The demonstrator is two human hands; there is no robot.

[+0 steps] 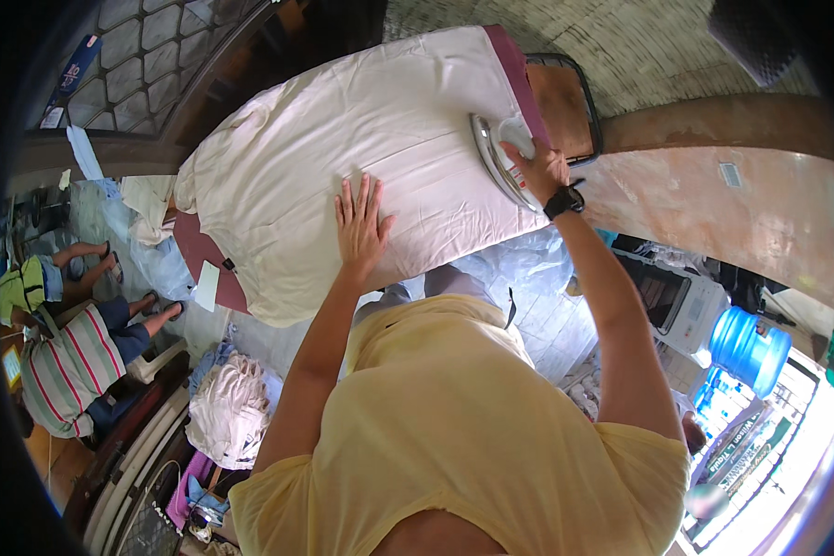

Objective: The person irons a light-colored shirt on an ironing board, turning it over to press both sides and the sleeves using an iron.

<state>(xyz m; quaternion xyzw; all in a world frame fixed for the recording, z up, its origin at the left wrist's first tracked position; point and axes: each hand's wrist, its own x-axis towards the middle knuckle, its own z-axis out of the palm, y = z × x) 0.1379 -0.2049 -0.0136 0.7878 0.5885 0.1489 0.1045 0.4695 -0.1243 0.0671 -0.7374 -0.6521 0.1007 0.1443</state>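
Observation:
A cream cloth garment (296, 139) lies spread over a maroon-covered ironing board (514, 69), with light creases across it. My left hand (361, 227) presses flat on the cloth near its front edge, fingers spread. Toward the right end, my right hand (542, 171) is wrapped round the handle of a clothes iron (505, 162). The iron has a shiny rim and a pale body, and it rests on the cloth. Its handle is partly hidden by my fingers.
At the left sit two people, one in a striped shirt (74, 366). A heap of pale clothes (230, 412) stands at lower left. A brown-seated chair (565, 111) is beyond the board's right end. A blue water jug (751, 350) is at the right.

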